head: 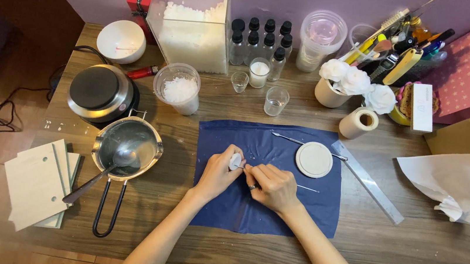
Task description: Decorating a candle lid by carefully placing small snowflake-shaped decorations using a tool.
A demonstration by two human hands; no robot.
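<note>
Both forearms enter from the bottom edge and converge over the blue cloth (276, 181), which lies flat on the wooden surface (398, 251).

Left hand (217, 174): palm turned inward, fingers curled, thumb and forefinger pinched on a small white disc (235, 161) held just above the cloth, approx. at its centre-left.

Right hand (273, 188): knuckles up, wrist angled toward the left hand, a ring on one finger. Fingers closed on a thin metal tool (306, 188); its shaft sticks out to the right past the knuckles, and its tip meets the disc. The two hands touch at the fingertips.

Adjacent items, not in contact w/ either hand:
- Larger white round piece (314, 159) on the cloth, upper right of the hands.
- Second thin metal tool (288, 138) lying partly under that piece.
- Metal ruler (366, 181), diagonal, just beside the cloth's right edge.
- Metal pot (126, 148) w/ a spoon (102, 171) inside, left of the cloth.
- Hot plate (101, 91) behind the pot.
</note>
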